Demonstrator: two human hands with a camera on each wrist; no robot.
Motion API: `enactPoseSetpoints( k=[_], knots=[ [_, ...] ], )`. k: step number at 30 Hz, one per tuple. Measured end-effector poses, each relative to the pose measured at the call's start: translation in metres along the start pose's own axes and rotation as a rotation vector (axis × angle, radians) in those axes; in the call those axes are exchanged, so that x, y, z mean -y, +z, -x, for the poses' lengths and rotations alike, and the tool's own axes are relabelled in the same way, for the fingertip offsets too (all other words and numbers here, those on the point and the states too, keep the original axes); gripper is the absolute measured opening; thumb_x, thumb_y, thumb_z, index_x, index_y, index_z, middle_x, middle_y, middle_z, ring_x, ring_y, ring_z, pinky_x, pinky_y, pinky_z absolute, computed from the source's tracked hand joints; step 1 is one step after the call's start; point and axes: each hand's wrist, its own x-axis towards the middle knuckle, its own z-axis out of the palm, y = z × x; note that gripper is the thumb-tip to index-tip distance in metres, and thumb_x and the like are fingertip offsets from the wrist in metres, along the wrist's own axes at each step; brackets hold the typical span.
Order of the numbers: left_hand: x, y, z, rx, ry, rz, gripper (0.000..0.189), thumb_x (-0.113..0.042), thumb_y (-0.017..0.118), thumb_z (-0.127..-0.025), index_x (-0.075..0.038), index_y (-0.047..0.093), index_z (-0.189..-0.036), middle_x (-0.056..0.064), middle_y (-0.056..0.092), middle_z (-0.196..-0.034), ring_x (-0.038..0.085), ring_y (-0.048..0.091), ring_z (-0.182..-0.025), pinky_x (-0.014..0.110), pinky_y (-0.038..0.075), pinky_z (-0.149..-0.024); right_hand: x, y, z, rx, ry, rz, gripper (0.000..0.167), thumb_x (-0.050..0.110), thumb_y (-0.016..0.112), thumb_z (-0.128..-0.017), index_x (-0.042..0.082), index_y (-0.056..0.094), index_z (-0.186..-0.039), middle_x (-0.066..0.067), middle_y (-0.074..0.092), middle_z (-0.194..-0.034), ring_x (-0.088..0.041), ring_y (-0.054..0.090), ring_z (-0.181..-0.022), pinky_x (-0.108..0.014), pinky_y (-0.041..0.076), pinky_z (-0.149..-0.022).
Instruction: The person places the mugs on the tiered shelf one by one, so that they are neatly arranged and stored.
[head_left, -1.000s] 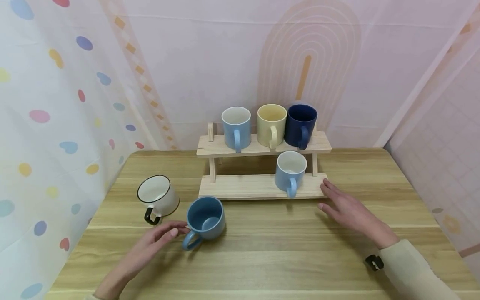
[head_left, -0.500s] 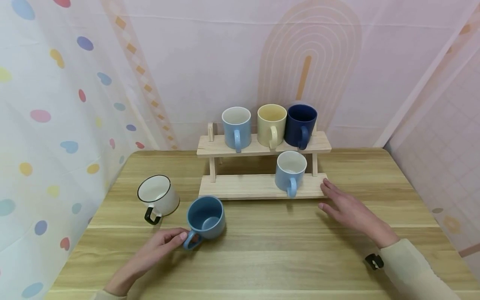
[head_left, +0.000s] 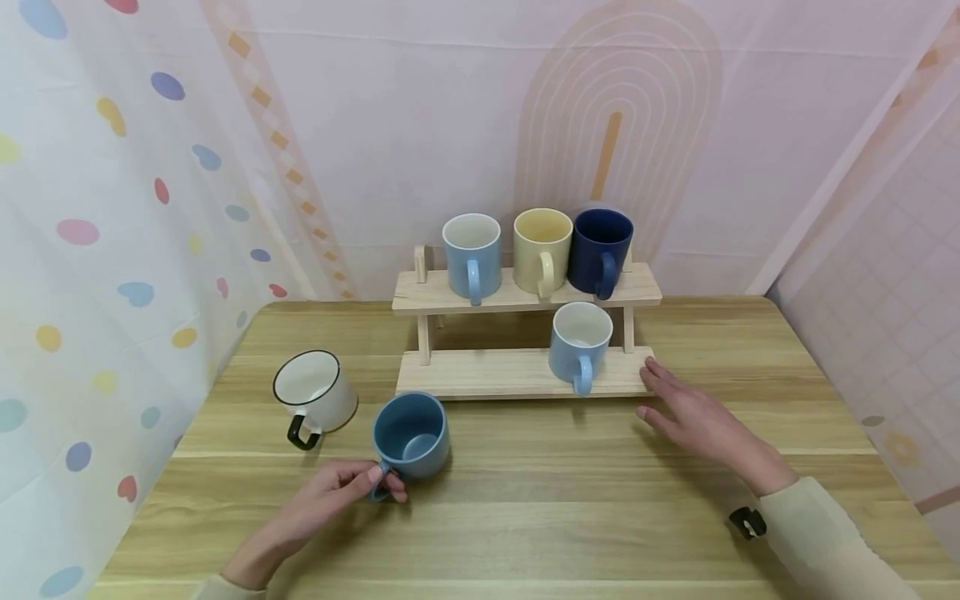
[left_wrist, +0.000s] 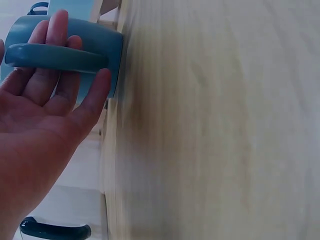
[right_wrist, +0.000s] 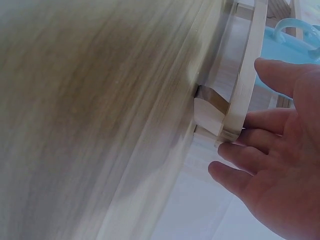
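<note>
My left hand (head_left: 322, 500) holds the handle of a dusty-blue mug (head_left: 431, 462) standing on the table. In the left wrist view, several fingers (left_wrist: 57, 35) reach through the loop of the mug's handle (left_wrist: 55, 57). A white mug (head_left: 333, 400) with a dark rim and black handle stands behind and left of that hand. At the right end of a two-tier wooden shelf (head_left: 480, 373), my right hand (head_left: 693, 421) rests its fingers against the lower board. The right wrist view shows those fingers (right_wrist: 245, 156) extended at the board's end. A light-blue mug (head_left: 573, 354) stands on the lower tier.
On the upper tier stand a light-blue mug (head_left: 483, 262), a cream-yellow mug (head_left: 528, 258) and a navy mug (head_left: 588, 258), handles facing forward. Patterned curtains (head_left: 420, 117) hang behind and beside the wooden table (head_left: 570, 517).
My left hand has moved right to the dusty-blue mug; its fingers have passed through the handle and its thumb has come onto it. My right hand has stayed at the shelf end.
</note>
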Motion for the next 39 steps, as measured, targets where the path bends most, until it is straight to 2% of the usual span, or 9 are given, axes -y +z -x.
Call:
enactPoseSetpoints(
  k=[8,14,20,24,29,34,39],
  knots=[
    [-0.001,0.007,-0.002,-0.007,-0.007,0.040,0.040,-0.016,0.035,-0.115,0.013,0.063,-0.113,0.006,0.068,-0.083,0.027,0.065,-0.093,0.022,0.046,-0.093,0.000,0.000,0.000,-0.005,-0.006,0.003,0.064,0.024,0.064,-0.104,-0.012,0.041,-0.151,-0.032,0.028,-0.162,-0.050,0.038,-0.143,-0.064,0.036,-0.113],
    [-0.004,0.010,-0.002,-0.049,-0.042,0.117,0.045,-0.020,0.037,-0.114,0.019,0.056,-0.105,-0.003,0.060,-0.079,0.029,0.060,-0.088,0.023,0.045,-0.091,0.000,0.000,0.000,-0.005,-0.012,0.003,0.064,0.025,0.064,-0.105,-0.012,0.041,-0.151,-0.032,0.028,-0.162,-0.051,0.038,-0.143,-0.064,0.036,-0.112],
    [-0.008,0.017,-0.002,-0.118,-0.081,0.148,0.045,-0.023,0.040,-0.114,0.016,0.056,-0.098,-0.004,0.055,-0.077,0.029,0.056,-0.088,0.026,0.042,-0.089,-0.002,0.000,0.000,-0.006,-0.007,0.011,0.064,0.025,0.063,-0.105,-0.012,0.040,-0.151,-0.032,0.028,-0.162,-0.050,0.038,-0.144,-0.064,0.037,-0.112],
    [-0.011,0.023,-0.003,-0.159,-0.068,0.151,0.042,-0.022,0.041,-0.113,0.013,0.056,-0.095,-0.004,0.055,-0.076,0.028,0.056,-0.085,0.027,0.043,-0.087,-0.002,0.001,0.000,-0.012,-0.014,0.012,0.064,0.023,0.064,-0.104,-0.013,0.041,-0.151,-0.032,0.029,-0.162,-0.050,0.038,-0.143,-0.064,0.037,-0.112],
    [-0.016,0.031,-0.005,-0.182,-0.039,0.150,0.041,-0.019,0.040,-0.114,0.015,0.054,-0.095,-0.002,0.054,-0.077,0.027,0.056,-0.086,0.027,0.043,-0.086,-0.002,0.002,0.000,-0.011,-0.014,0.016,0.064,0.023,0.065,-0.104,-0.013,0.041,-0.151,-0.032,0.029,-0.161,-0.051,0.039,-0.142,-0.064,0.037,-0.112],
    [-0.024,0.037,-0.008,-0.207,-0.039,0.159,0.044,-0.022,0.040,-0.114,0.017,0.053,-0.098,0.000,0.055,-0.078,0.029,0.056,-0.088,0.028,0.042,-0.087,0.000,0.001,0.000,-0.008,-0.007,0.020,0.064,0.023,0.065,-0.103,-0.013,0.040,-0.151,-0.032,0.028,-0.162,-0.051,0.040,-0.142,-0.064,0.038,-0.111],
    [-0.033,0.043,-0.013,-0.205,0.031,0.175,0.042,-0.019,0.039,-0.114,0.018,0.053,-0.098,-0.001,0.054,-0.079,0.029,0.056,-0.086,0.027,0.042,-0.088,0.000,0.001,0.000,-0.006,-0.004,0.019,0.064,0.023,0.065,-0.103,-0.013,0.040,-0.151,-0.032,0.028,-0.162,-0.051,0.039,-0.142,-0.064,0.038,-0.111]
  ],
)
